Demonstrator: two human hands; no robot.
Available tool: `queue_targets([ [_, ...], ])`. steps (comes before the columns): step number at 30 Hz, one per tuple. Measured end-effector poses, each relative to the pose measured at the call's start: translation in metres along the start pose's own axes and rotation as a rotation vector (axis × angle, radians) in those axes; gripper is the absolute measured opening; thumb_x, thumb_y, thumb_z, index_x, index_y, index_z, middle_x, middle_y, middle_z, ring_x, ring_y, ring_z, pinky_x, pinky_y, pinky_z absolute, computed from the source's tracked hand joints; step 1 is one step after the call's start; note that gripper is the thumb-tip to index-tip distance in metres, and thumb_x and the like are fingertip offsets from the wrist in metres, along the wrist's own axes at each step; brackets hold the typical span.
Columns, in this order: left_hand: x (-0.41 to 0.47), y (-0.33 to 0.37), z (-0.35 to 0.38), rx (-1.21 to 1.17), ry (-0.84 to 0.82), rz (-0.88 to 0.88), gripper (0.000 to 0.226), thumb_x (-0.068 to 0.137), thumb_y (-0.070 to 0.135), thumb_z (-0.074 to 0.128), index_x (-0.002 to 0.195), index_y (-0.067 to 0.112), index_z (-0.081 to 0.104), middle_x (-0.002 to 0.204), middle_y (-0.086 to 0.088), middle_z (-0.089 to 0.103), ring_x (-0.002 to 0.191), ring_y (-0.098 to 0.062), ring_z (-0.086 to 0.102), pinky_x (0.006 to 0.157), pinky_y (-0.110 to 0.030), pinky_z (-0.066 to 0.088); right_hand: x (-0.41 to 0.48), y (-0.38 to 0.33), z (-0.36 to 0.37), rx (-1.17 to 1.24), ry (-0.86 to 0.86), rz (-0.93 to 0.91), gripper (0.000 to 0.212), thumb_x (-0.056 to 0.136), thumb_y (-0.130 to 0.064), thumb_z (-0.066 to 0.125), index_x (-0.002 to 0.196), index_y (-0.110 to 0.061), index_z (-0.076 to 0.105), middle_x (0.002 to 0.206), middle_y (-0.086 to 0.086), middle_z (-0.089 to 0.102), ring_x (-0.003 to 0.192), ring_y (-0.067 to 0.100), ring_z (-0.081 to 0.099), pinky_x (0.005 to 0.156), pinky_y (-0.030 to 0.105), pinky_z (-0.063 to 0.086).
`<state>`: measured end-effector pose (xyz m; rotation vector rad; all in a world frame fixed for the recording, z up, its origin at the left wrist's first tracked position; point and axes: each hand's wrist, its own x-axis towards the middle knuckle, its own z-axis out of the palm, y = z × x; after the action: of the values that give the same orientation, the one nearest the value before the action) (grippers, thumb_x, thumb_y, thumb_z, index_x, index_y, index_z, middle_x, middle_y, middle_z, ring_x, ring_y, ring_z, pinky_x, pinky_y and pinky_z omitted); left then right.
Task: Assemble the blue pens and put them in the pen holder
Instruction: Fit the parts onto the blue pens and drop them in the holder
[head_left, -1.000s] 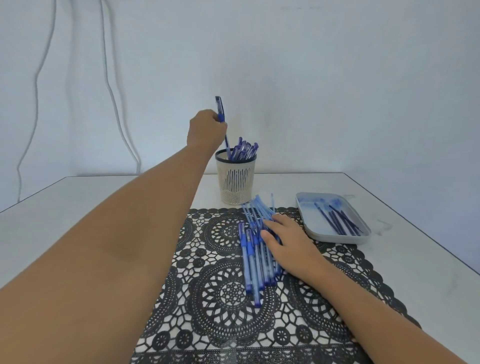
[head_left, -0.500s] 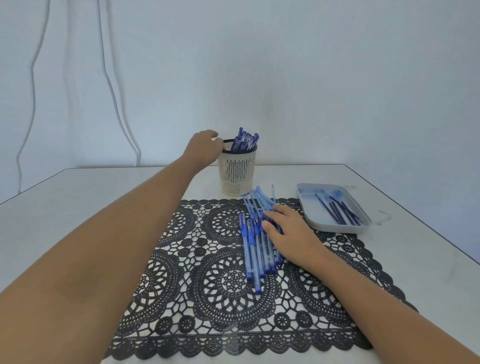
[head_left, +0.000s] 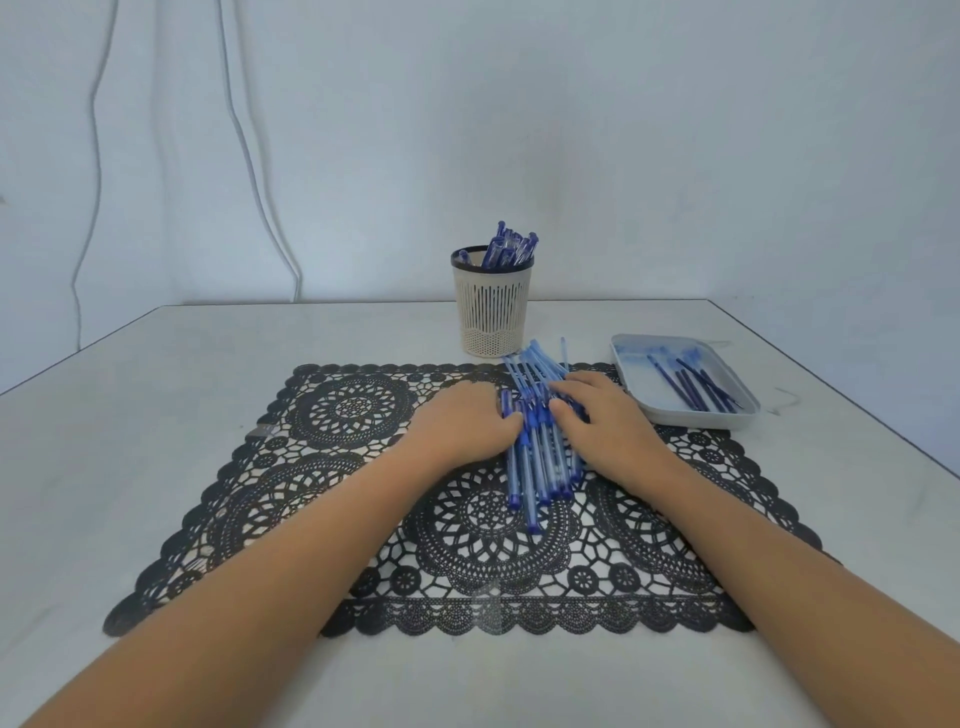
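A pile of loose blue pens (head_left: 535, 470) lies on a black lace mat (head_left: 337, 410). My left hand (head_left: 465, 426) touches the pile's left edge, thumb against a pen, fingers fairly straight. My right hand (head_left: 605, 423) rests on the right side of the pile, fingers spread over the pens. Behind the mat stands a cream slotted pen holder (head_left: 492, 312) with several capped blue pens (head_left: 511, 249) sticking out. Neither hand lifts anything.
A shallow grey tray (head_left: 696, 420) with several dark blue refills (head_left: 696, 387) sits right of the mat, near the table's right edge. The white table (head_left: 156, 415) meets a white wall, where thin cables (head_left: 260, 197) hang at the left.
My left hand put a pen into the holder, let go, and came back down to the pile's left edge. My right hand stayed on the pile.
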<state>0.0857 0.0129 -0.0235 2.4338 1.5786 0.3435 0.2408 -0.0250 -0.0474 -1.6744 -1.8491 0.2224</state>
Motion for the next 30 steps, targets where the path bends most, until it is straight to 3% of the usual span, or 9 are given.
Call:
queue_targets([
  [2,-0.003,0.000,-0.002,0.025,-0.006,-0.007,0.028,0.090,0.038,0.045,0.074,0.015,0.048,0.078,-0.001,0.055,0.073,-0.018,0.052,0.066,-0.029,0.043,0.000,0.000,0.000,0.002,0.004,0.000,0.039,0.097,-0.026,0.042,0.133,-0.014,0.049,0.139,0.002,0.042,0.128,0.013,0.036,0.098,0.015,0.020],
  [6,-0.004,-0.006,-0.007,-0.008,-0.041,-0.027,0.026,0.087,0.034,0.050,0.083,0.009,0.056,0.075,-0.003,0.055,0.069,-0.019,0.050,0.067,-0.033,0.045,0.001,0.000,0.001,0.008,0.010,0.003,0.038,0.097,-0.026,0.042,0.132,-0.015,0.050,0.138,0.002,0.042,0.126,0.013,0.036,0.098,0.016,0.021],
  [9,-0.005,-0.007,-0.008,0.025,-0.027,-0.029,0.027,0.084,0.034,0.052,0.068,0.012,0.050,0.060,0.001,0.046,0.057,-0.017,0.043,0.060,-0.031,0.043,0.001,0.000,0.001,0.013,0.021,-0.003,0.037,0.097,-0.025,0.043,0.131,-0.015,0.051,0.136,0.002,0.043,0.126,0.013,0.037,0.092,0.012,0.019],
  [13,-0.011,-0.003,-0.010,0.127,-0.013,-0.016,0.028,0.083,0.040,0.054,0.073,0.014,0.054,0.070,0.002,0.055,0.067,-0.017,0.055,0.067,-0.032,0.051,0.001,0.001,0.001,0.013,0.027,-0.011,0.036,0.097,-0.025,0.043,0.131,-0.015,0.051,0.135,0.002,0.044,0.125,0.013,0.037,0.094,0.014,0.020],
  [18,-0.015,-0.006,-0.011,0.146,-0.007,-0.044,0.032,0.082,0.031,0.055,0.059,0.016,0.040,0.057,0.004,0.039,0.052,-0.013,0.037,0.056,-0.026,0.038,0.001,0.000,0.001,0.012,0.036,-0.020,0.036,0.097,-0.025,0.043,0.130,-0.016,0.052,0.135,0.002,0.044,0.125,0.013,0.037,0.099,0.018,0.023],
  [21,-0.018,-0.014,-0.016,0.091,0.086,-0.055,0.020,0.085,0.031,0.053,0.078,0.012,0.054,0.071,-0.001,0.055,0.059,-0.016,0.047,0.058,-0.027,0.042,0.001,-0.001,0.000,-0.008,0.058,-0.050,0.036,0.096,-0.025,0.043,0.130,-0.016,0.052,0.135,0.002,0.044,0.126,0.014,0.036,0.104,0.022,0.023],
  [25,-0.026,-0.025,-0.022,-0.019,0.208,0.059,0.013,0.093,0.028,0.046,0.097,0.016,0.047,0.091,-0.003,0.061,0.073,-0.019,0.057,0.065,-0.033,0.049,0.000,-0.009,0.001,-0.094,0.144,-0.184,0.036,0.095,-0.024,0.047,0.129,-0.014,0.053,0.131,0.007,0.049,0.124,0.020,0.041,0.105,0.033,0.031],
  [30,-0.035,-0.041,-0.010,0.079,0.326,0.325,0.021,0.096,0.030,0.042,0.112,0.020,0.050,0.105,0.005,0.057,0.082,-0.009,0.051,0.065,-0.026,0.039,-0.004,-0.022,0.001,-0.293,0.127,-0.422,0.045,0.086,-0.034,0.042,0.119,-0.009,0.059,0.116,0.010,0.060,0.109,0.029,0.056,0.085,0.045,0.050],
])
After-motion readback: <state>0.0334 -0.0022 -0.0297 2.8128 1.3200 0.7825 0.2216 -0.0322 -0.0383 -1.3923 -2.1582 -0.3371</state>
